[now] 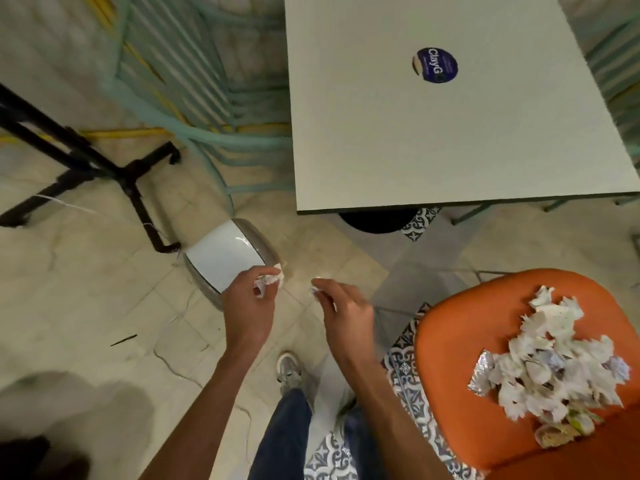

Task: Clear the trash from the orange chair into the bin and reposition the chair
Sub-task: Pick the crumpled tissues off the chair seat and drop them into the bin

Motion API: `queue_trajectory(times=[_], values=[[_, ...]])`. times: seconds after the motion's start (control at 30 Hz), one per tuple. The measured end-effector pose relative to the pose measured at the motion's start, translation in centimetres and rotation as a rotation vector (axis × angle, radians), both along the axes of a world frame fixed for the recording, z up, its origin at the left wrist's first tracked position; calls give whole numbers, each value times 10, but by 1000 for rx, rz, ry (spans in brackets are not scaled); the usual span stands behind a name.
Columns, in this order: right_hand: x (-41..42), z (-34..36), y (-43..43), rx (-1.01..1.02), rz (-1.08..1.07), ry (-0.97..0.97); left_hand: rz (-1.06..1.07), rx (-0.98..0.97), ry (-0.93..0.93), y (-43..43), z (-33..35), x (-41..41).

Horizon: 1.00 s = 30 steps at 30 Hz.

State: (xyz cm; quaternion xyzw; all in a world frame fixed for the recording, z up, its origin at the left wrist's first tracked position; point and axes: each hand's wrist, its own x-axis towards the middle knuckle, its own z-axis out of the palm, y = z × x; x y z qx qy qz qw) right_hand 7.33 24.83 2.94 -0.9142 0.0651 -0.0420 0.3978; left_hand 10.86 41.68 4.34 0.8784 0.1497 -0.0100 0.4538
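Hands meet at centre frame, just below the bin [225,258], a grey tub with a white swing lid that stands on pale floor tiles left of centre. Your left hand [249,306] is curled round a crumpled wad of white paper [269,280], held at the lid's lower right edge; whether wad and lid touch cannot be told. Your right hand [346,317], just beside the left and apart from the bin, has most fingers loose while thumb and forefinger pinch a small white scrap [314,289], slightly blurred.

At lower right, the orange chair [460,427] fills the corner. Its seat carries a trash pile [547,362] of torn and balled white paper, with a piece of silver foil [482,374] at the heap's left edge. The chair stands well apart from the bin, with your jeans [287,434] and one grey shoe [289,372] at bottom centre between them.

A pale square table [450,140] takes up the upper right of the frame and bears a round dark blue sticker [435,65] reading "ClayG". Stacked teal wire chairs [194,98] sit at upper centre, behind the bin. A black stand [104,168] spreads its legs across the upper left, one foot just beside the bin. Blue-and-white patterned tiles [401,375] run along the orange chair's left edge.
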Motion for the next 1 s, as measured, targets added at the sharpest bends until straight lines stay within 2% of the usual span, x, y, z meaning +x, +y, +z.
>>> queue_trajectory(times=[0.13, 0.43, 0.8, 1.0], values=[[19, -10, 41, -38, 140, 15, 68, 75, -32, 45, -12, -1], [64, -61, 100, -179, 368, 93, 176, 54, 3, 92, -34, 4], [115, -99, 145, -411, 653, 280, 40, 170, 72, 123, -74, 19], [134, -101, 151, -373, 656, 264, -105, 242, 214, 114, -99, 43]])
